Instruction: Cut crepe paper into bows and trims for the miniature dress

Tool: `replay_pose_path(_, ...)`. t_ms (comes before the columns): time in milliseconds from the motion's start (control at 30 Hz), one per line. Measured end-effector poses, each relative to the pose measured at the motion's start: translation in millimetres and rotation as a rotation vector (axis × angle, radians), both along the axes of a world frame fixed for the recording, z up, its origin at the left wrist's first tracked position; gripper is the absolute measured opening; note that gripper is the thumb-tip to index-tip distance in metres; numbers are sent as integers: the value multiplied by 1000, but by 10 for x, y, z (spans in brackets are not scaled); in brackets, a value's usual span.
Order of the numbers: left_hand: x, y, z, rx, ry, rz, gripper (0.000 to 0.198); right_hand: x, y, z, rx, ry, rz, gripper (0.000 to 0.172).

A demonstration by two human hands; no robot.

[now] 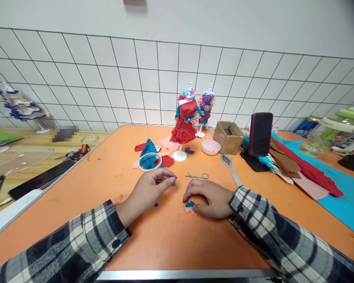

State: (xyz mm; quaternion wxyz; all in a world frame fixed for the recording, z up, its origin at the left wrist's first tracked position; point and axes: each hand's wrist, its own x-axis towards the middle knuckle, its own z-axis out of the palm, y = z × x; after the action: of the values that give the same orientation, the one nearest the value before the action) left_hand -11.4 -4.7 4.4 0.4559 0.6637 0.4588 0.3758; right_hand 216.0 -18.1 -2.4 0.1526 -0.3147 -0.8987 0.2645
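Observation:
My left hand hovers over the orange table with bent fingers, the thumb tip close to the fingertips; nothing shows between them. My right hand rests on the table, thumb and index finger round a small ruffled blue-and-pink piece of crepe paper. Just beyond the hands lie small scissors. A roll of clear tape sits beyond my left hand, on blue crepe paper and beside a red piece. A tiny blue scrap lies between my forearms.
A dress form in a red ruffled dress stands at the back, another form behind it. Nearby are a pink bowl, a cardboard box and an upright phone. Crepe sheets and a clear jug occupy the right.

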Motion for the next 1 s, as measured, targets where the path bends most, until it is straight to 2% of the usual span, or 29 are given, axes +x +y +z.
replay_pose_path(167, 15, -18, 11, 16, 96, -21, 17, -10, 12, -49, 8, -20, -52, 15)
replay_pose_path(267, 17, -35, 7, 13, 121, -86, 20, -49, 10, -59, -40, 70, -80, 12)
replay_pose_path(433, 45, -105, 20, 45, 177, -220, 30, -122, 24, -75, -267, 230, -389, 15)
replay_pose_path(600, 85, -116, 36, 124, 242, -133, 16, -192, 8, -124, -390, 378, -491, 18)
replay_pose_path(733, 82, -67, 0, 25, 118, -95, 12, -228, -2, -113, -496, 549, -496, 21)
replay_pose_path(800, 78, -50, -22, -63, 6, -104, 17, -241, 1, -96, -529, 602, -510, 23)
replay_pose_path(900, 81, -41, -36, -176, -120, -125, 33, -266, 1, -79, -517, 621, -537, 24)
replay_pose_path(1000, 90, -42, -35, -187, -146, -104, 32, -297, -24, -61, -505, 649, -535, 25)
